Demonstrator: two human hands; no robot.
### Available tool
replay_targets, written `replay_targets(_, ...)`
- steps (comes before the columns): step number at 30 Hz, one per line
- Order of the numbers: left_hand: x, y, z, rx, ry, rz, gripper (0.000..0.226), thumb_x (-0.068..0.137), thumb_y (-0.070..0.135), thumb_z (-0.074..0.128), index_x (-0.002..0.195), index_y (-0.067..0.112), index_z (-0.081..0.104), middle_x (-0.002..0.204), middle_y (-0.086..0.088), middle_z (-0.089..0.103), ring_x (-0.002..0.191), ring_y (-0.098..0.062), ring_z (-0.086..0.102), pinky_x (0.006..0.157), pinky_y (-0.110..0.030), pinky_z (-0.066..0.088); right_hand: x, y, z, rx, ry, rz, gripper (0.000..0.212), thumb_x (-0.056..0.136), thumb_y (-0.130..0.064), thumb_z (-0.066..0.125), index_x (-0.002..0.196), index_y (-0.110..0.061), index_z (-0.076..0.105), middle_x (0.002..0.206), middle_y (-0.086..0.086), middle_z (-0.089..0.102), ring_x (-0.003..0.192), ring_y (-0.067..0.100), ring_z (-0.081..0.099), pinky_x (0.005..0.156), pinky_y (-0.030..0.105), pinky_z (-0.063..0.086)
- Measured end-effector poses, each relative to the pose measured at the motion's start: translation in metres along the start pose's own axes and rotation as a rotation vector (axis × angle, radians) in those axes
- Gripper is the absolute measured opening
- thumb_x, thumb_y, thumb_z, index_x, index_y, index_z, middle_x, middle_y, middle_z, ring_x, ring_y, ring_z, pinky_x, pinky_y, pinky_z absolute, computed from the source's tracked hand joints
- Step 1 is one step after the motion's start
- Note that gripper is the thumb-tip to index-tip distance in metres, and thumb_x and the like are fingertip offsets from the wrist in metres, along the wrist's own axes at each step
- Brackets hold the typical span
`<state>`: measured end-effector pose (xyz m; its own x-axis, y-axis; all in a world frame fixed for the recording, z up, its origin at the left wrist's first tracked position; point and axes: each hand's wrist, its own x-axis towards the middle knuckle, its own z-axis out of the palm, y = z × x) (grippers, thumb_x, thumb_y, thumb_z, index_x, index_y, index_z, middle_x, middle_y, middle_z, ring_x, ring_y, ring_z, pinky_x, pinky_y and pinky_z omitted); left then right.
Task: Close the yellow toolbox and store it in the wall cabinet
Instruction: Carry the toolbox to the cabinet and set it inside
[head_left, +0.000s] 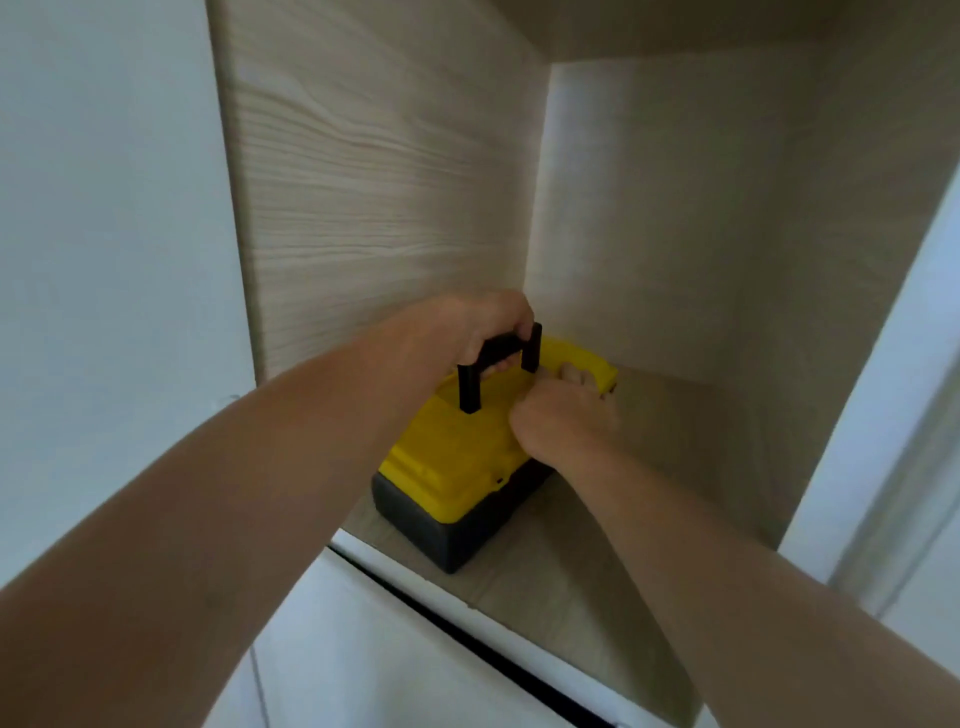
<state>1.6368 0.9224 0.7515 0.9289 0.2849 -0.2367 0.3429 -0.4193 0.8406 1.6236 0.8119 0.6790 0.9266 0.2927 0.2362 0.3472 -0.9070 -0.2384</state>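
A yellow toolbox (452, 457), lid down, is sitting on the wall cabinet (363, 182) shelf. The left hand (483, 325) is curling tight around its black handle (496, 366); the right hand (563, 423) is pressing the lid's side (grip unclear). Only letting go seems left.

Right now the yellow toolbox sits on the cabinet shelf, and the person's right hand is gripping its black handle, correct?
Not quite. In the head view the left hand grips the black handle; the right hand rests on the lid. The yellow toolbox does sit on the cabinet shelf.
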Motion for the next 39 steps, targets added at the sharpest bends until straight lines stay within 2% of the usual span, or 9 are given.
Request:
replay_targets(6,0.024,-0.007,0.015,-0.057,0.056,0.119,0.024,0.092,0.011,0.054,0.107,-0.007,0.058,0.071,-0.016,0.062,0.032,-0.014,0.056,0.033,-0.019,0.044,0.001,0.011,0.009,0.073,-0.084,0.032,0.039,0.097,-0.02,0.027,0.127,-0.012,0.048,0.139,0.012,0.042,0.128,0.031,0.037,0.104,0.048,0.033)
replay_targets(8,0.029,-0.012,0.01,0.021,0.156,0.226,0.031,0.086,0.013,0.065,0.107,-0.01,0.063,0.086,-0.023,0.069,0.062,-0.025,0.07,0.059,-0.035,0.058,0.002,0.011,0.01,0.096,-0.091,0.001,0.039,0.098,-0.02,0.027,0.13,-0.01,0.047,0.139,0.013,0.043,0.127,0.032,0.039,0.103,0.049,0.036)
replay_targets(11,0.022,-0.027,-0.002,0.307,0.351,0.334,0.031,0.082,0.019,0.073,0.102,-0.005,0.07,0.106,-0.022,0.071,0.099,-0.033,0.067,0.088,-0.046,0.055,-0.004,0.009,0.009,0.147,-0.059,-0.056,0.044,0.1,-0.028,0.03,0.141,-0.012,0.038,0.146,0.016,0.037,0.132,0.036,0.034,0.106,0.046,0.034)
replay_targets(18,-0.014,-0.105,-0.028,0.418,0.198,0.47,0.028,0.097,0.018,0.053,0.118,0.012,0.069,0.108,-0.002,0.066,0.104,-0.02,0.058,0.082,-0.023,0.038,-0.061,-0.008,0.025,0.152,0.005,-0.38,0.063,0.096,-0.055,0.028,0.149,-0.021,0.026,0.161,0.009,0.015,0.146,0.029,0.012,0.115,0.052,0.019)
replay_targets(23,-0.054,-0.156,-0.039,0.232,0.077,0.563,0.046,0.091,0.032,0.062,0.135,0.024,0.055,0.13,0.001,0.058,0.118,-0.016,0.055,0.097,-0.029,0.043,-0.08,-0.009,0.039,-0.043,0.153,-0.54,0.053,0.1,-0.041,0.03,0.149,-0.02,0.026,0.159,0.012,0.022,0.144,0.032,0.02,0.113,0.048,0.027)
replay_targets(27,-0.063,-0.188,-0.034,0.399,0.131,0.677,0.065,0.09,0.041,0.058,0.149,0.032,0.033,0.154,0.006,0.035,0.134,-0.011,0.04,0.11,-0.031,0.035,-0.079,-0.008,0.051,-0.066,0.238,-0.62,0.051,0.1,-0.035,0.033,0.145,-0.013,0.035,0.147,0.014,0.043,0.14,0.036,0.031,0.109,0.049,0.035)
replay_targets(31,-0.04,-0.183,-0.026,0.504,0.237,0.764,0.061,0.094,0.038,0.054,0.15,0.028,0.031,0.155,0.002,0.034,0.13,-0.012,0.04,0.1,-0.017,0.033,-0.065,-0.002,0.055,-0.037,0.267,-0.581,0.049,0.099,-0.031,0.04,0.144,-0.011,0.038,0.147,0.015,0.045,0.14,0.037,0.03,0.111,0.05,0.033)
replay_targets(35,0.003,-0.164,-0.018,0.468,0.23,0.751,0.06,0.093,0.033,0.059,0.147,0.021,0.037,0.152,-0.006,0.04,0.131,-0.022,0.044,0.098,-0.019,0.032,-0.031,0.005,0.058,-0.049,0.225,-0.448,0.049,0.1,-0.021,0.04,0.148,-0.016,0.028,0.155,0.01,0.032,0.145,0.034,0.016,0.116,0.043,0.022)
replay_targets(39,0.04,-0.142,0.001,0.453,0.248,0.768,0.059,0.091,0.028,0.062,0.145,0.015,0.041,0.15,-0.012,0.043,0.132,-0.027,0.045,0.093,-0.009,0.026,-0.001,0.015,0.058,-0.039,0.208,-0.314,0.057,0.096,-0.007,0.038,0.15,-0.016,0.022,0.158,0.01,0.023,0.146,0.034,0.011,0.116,0.042,0.02)
